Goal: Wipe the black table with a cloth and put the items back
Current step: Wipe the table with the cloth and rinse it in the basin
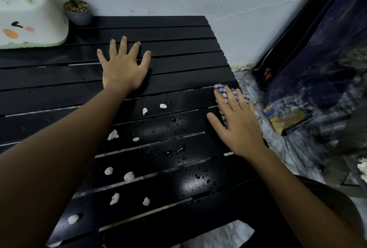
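- while the left hand (124, 67) lies flat with fingers spread on the slatted black table (178, 35), the right hand (236, 120) presses a checked cloth (220, 91) at the table's right edge, fingers straight, grip not closed round it.
- wiping looks barely begun: water drops (174, 120) and white crumbs (113, 134) cover the near slats.
- next move, i judge: sweep the cloth leftward across the wet patch, gathering crumbs.
- tissue box (29, 13) and potted plant (78, 11) sit at the far left corner.

Dim light falling from overhead, glare shining off the wet black table (178, 61) near its front edge, wide-angle edges bending, corners blurring
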